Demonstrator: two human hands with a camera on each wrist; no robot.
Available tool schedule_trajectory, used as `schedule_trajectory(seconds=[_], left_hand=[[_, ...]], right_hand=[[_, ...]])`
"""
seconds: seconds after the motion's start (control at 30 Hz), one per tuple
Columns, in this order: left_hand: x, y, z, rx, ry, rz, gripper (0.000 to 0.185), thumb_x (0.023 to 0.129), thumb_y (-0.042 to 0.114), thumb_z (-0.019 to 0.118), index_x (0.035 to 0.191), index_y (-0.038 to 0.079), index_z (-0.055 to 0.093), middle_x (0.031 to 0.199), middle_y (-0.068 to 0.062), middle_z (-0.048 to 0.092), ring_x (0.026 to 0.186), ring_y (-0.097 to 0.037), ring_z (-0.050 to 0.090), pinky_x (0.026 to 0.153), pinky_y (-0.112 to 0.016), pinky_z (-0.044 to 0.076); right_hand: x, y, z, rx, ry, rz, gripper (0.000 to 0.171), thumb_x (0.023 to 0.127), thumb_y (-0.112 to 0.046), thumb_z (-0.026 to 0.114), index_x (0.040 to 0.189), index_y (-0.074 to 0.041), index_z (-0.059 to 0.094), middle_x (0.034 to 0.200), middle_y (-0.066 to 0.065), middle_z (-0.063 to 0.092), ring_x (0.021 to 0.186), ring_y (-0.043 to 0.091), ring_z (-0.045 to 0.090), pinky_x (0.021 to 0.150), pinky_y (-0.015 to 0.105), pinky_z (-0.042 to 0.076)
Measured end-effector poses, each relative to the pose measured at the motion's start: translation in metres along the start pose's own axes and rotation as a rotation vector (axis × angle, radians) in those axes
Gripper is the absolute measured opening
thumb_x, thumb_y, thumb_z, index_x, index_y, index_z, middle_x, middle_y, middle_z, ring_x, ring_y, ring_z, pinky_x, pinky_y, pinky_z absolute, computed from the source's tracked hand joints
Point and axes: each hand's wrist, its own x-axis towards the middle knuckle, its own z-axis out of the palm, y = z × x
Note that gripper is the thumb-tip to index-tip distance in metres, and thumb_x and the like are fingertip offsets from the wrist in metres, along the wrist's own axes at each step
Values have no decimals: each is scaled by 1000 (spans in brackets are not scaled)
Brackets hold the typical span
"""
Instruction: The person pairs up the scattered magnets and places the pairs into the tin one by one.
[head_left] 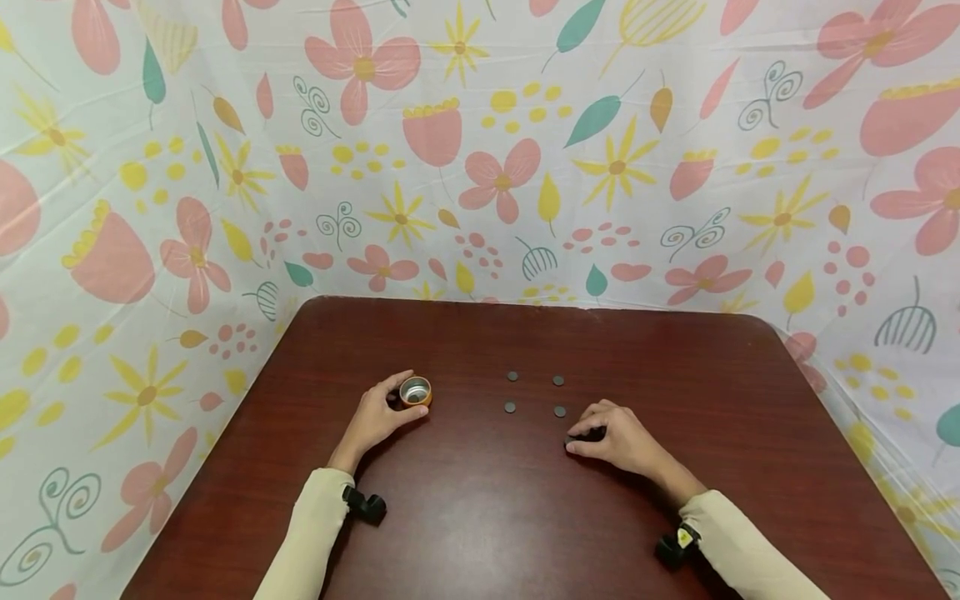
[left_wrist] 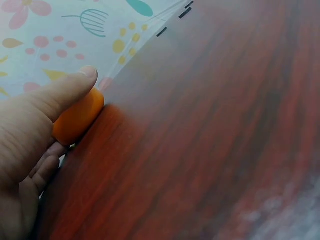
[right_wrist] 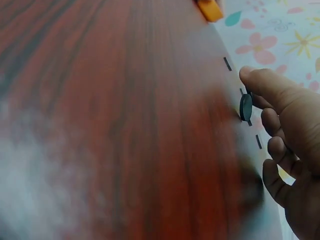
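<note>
Floral cloth (head_left: 465, 242) hangs behind and beside the reddish-brown tabletop (head_left: 480, 500). Left hand (head_left: 377, 418) is left of centre, right hand (head_left: 618, 435) right of it, both in pale sleeves (head_left: 315, 521). Round orange tin (left_wrist: 82, 117) sits on the tabletop, open top up, left fingers curled round it. Right fingers narrow, pinching 1 dark disc (right_wrist: 245, 107), tilted. 4 flat discs (head_left: 510, 407) lie 2x2 between tin and right hand.

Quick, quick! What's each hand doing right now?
Left hand: closed around the little orange tin.
Right hand: closed, pinching a small dark disc at its fingertips.
</note>
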Motion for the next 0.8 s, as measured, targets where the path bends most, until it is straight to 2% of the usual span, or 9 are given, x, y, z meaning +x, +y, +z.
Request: schedule_trajectory(seconds=[0.47,0.8], left_hand=[[-1,-1,-1,5,-7,3,81,80,41,88,149,13,55,142,-7,61,121,-29,60,102,-51,48],[0,-2,-1,5,-8,-4,82,80,43,88,149,14,55,140,-6,62,117,-28,61,100,-51,49]], right_hand=[[-3,0,-9,3,37,-57,15,79,-24,91,91,-24,83,89,-15,70,85,5,56,67,25,49],[-3,6,-8,8,46,-54,16,78,-23,91,92,-25,83,90,-18,70,86,3,58,67,24,51]])
